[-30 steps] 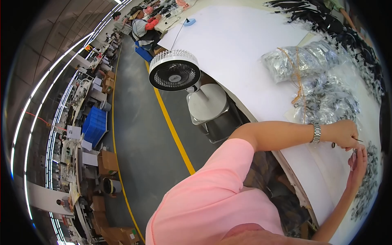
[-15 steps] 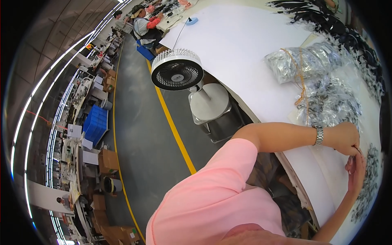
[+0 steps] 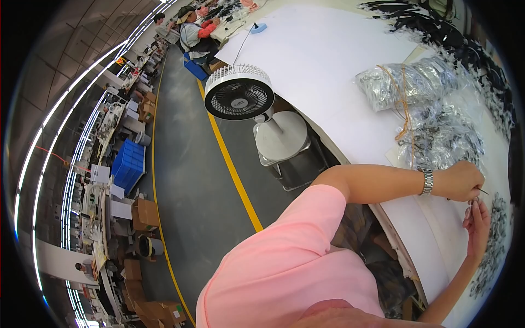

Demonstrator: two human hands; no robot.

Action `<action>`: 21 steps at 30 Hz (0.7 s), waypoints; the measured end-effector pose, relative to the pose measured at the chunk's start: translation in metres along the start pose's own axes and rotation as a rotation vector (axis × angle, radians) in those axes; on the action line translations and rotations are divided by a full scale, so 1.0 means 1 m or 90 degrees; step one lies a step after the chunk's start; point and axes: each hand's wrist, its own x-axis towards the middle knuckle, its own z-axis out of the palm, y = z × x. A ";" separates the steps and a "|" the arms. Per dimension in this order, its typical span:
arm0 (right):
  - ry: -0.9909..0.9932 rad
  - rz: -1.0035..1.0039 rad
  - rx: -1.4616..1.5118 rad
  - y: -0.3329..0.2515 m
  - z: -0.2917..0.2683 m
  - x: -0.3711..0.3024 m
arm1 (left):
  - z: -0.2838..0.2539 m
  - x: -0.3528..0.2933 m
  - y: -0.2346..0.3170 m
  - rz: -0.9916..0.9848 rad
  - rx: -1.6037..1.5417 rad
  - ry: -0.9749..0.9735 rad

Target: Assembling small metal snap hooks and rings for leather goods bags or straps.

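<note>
My left hand [image 3: 465, 181], with a metal-band watch [image 3: 426, 181] at the wrist, is closed in a pinch over the white table [image 3: 437, 229]. From its fingertips sticks a thin dark pointed piece [image 3: 482, 191], too small to identify. Just below it, my right hand [image 3: 479, 223] is closed, thumb and fingers pressed together around something small, mostly hidden. The two hands are close but slightly apart. Beside my right hand lies a spread of small grey pieces [image 3: 495, 251]. Beyond my left hand sits a heap of clear plastic bags [image 3: 440, 136] with dark contents.
A bundle of clear bags [image 3: 404, 87] tied with orange string lies farther up the table. Black straps [image 3: 437, 30] pile along the far right edge. A white fan [image 3: 239, 95] stands beside the table over the aisle [image 3: 186, 180]. Other people sit at the far end.
My hands have drawn slightly apart. My left hand has lifted away from the right fingers, and the thin dark piece in it now shows.
</note>
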 end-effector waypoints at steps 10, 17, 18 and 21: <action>-0.114 0.013 -0.046 -0.018 0.009 -0.009 | -0.008 0.000 0.004 -0.137 -0.167 -0.011; 0.192 -0.090 0.183 0.014 -0.028 0.011 | -0.014 -0.005 0.031 -0.247 -0.289 -0.049; 0.177 -0.089 0.190 0.011 -0.025 0.013 | -0.005 -0.006 0.027 -0.152 -0.257 0.011; 0.145 -0.087 0.202 0.014 -0.025 0.012 | 0.008 -0.007 0.026 -0.119 -0.307 0.030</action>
